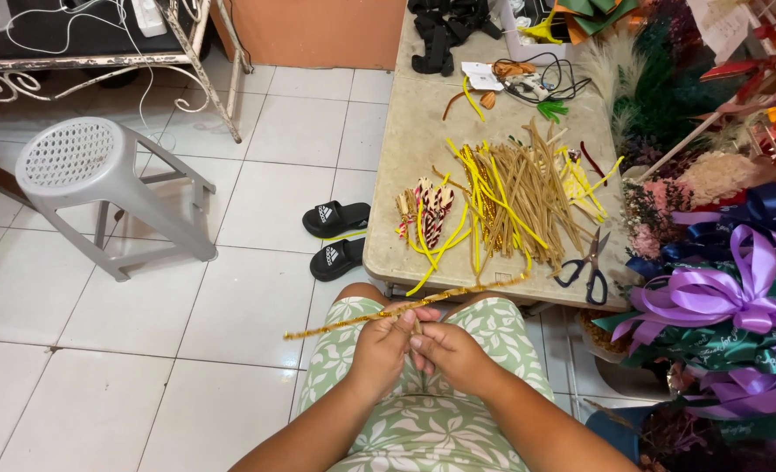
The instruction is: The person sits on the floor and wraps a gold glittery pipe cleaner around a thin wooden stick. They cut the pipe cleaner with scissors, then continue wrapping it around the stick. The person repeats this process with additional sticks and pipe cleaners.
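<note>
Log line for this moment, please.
left hand and right hand: both pinching gold pipe cleaner over lap | scissors: on table, untouched

Head cam, looks steeply down, near lap, table ahead.

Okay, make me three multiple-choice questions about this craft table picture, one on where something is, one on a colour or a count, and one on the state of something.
1. Where do the scissors lie?
A. On the plastic stool
B. On the table near its front right edge
C. On the floor tiles

2. What colour is the big ribbon bow at the right?
A. Purple
B. Orange
C. White

3. How is the gold glitter pipe cleaner held?
A. Lying loose on the table
C. Coiled into a ball
B. Pinched by both hands over the lap

Answers: 1 B, they rest beside the tan sticks on the table; 2 A, its loops are purple; 3 B, the left hand and right hand grip it, stretched straight.
</note>
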